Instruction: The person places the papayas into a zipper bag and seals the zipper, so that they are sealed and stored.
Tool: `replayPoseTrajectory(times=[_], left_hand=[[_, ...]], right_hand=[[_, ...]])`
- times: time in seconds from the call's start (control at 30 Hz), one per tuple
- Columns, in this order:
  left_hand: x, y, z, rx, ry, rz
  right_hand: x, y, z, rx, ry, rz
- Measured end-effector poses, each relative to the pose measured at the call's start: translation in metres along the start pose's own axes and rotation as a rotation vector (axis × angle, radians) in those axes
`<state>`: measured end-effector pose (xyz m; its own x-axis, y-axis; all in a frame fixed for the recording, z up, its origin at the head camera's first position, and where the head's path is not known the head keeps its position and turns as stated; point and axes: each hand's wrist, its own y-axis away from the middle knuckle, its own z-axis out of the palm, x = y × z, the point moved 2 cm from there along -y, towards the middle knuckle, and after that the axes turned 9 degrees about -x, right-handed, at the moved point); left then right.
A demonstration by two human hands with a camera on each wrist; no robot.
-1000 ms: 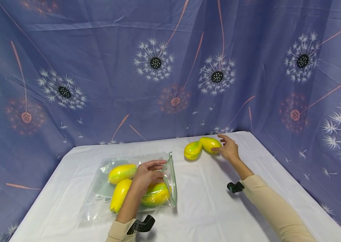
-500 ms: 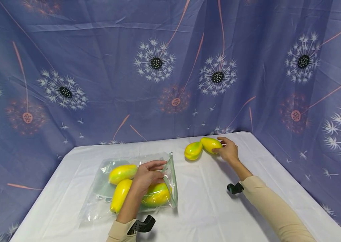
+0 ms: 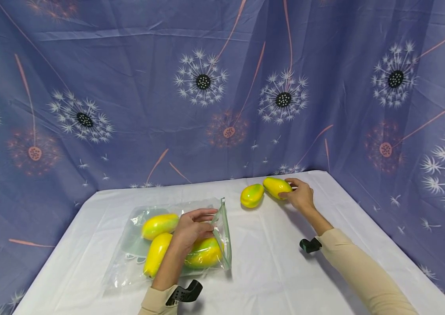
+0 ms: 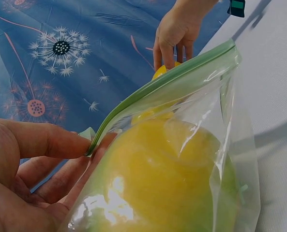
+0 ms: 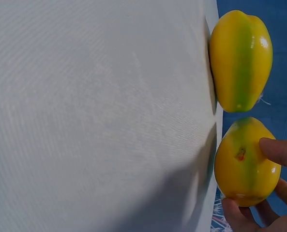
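At the back right of the table, my right hand [image 3: 302, 197] grips a yellow-green papaya [image 3: 275, 187] by its right end. The right wrist view shows thumb and fingers around that papaya [image 5: 247, 162]. A second papaya [image 3: 252, 196] lies just left of it, with a narrow gap between them. My left hand [image 3: 191, 230] pinches the green zip edge of a clear zip bag [image 4: 170, 77], whose mouth faces right. Three papayas are in the bag: one at the back [image 3: 159, 225], one in front [image 3: 155, 256], and one by the mouth [image 3: 206, 254], partly behind my left hand.
A white cloth [image 3: 270, 262] covers the table. A purple curtain [image 3: 147, 109] with dandelion prints hangs behind and on both sides, close to the table's back edge. The bag lies flat at the left, with a pale printed panel [image 3: 137, 238].
My right hand has closed on the right papaya and shifted it slightly right, away from the other one. The left hand and the bag stay where they were.
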<state>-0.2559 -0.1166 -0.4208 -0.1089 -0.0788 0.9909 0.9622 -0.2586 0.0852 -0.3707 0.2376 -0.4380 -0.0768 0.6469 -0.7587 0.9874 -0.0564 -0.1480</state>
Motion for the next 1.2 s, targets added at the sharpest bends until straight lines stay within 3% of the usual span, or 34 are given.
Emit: replayPoseTrajectory(times=[0.27,0.7,1.2], left_hand=[[-0.002,-0.001,0.0,0.004,-0.005,0.01],[0.0,0.0,0.0,0.02,-0.022,0.0],[0.0,0.001,0.0,0.017,-0.011,-0.005]], right_hand=[[-0.004,0.0,-0.008,-0.003,0.01,-0.016],[-0.038,0.013,-0.017,-0.074,-0.013,-0.052],[-0.082,0.043,-0.008,-0.313,-0.152,-0.088]])
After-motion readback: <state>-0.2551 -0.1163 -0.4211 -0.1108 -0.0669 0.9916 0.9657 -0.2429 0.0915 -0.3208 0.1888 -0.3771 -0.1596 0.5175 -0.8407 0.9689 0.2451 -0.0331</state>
